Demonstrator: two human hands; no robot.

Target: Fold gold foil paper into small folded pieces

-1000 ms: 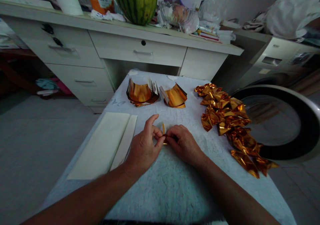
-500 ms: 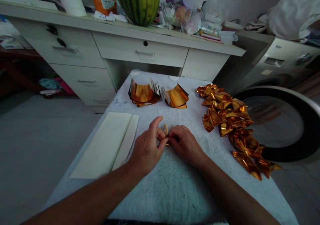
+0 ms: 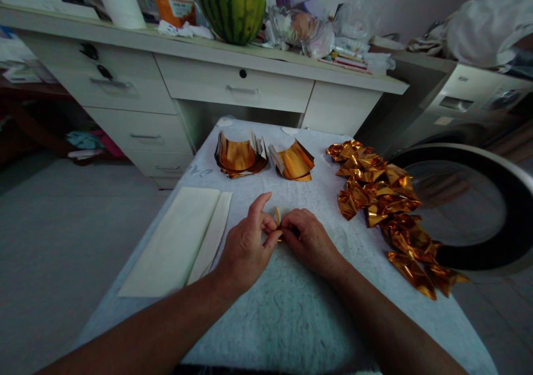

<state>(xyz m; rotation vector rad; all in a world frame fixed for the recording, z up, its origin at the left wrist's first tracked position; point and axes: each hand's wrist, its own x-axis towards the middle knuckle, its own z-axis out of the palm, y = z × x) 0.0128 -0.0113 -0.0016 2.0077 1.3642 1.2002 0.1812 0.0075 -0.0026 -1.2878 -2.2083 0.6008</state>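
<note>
Between my hands, low over the cloth-covered table, is a small piece of gold foil (image 3: 277, 215), mostly hidden by the fingers. My left hand (image 3: 250, 242) pinches it between thumb and a finger, with the index finger raised. My right hand (image 3: 310, 241) has its fingers closed on the other side of the same piece, and the fingertips of both hands nearly touch. Beyond them stand two curved stacks of gold foil sheets, one at left (image 3: 238, 156) and one at right (image 3: 295, 161). Crumpled, folded gold foil pieces (image 3: 375, 189) lie in a long heap on the right.
Pale paper sheets (image 3: 175, 242) lie on the table (image 3: 291, 319) at the left. A white desk (image 3: 200, 78) behind carries a watermelon (image 3: 233, 11) and plastic bags. At the right is a washing machine's open round door (image 3: 506, 214).
</note>
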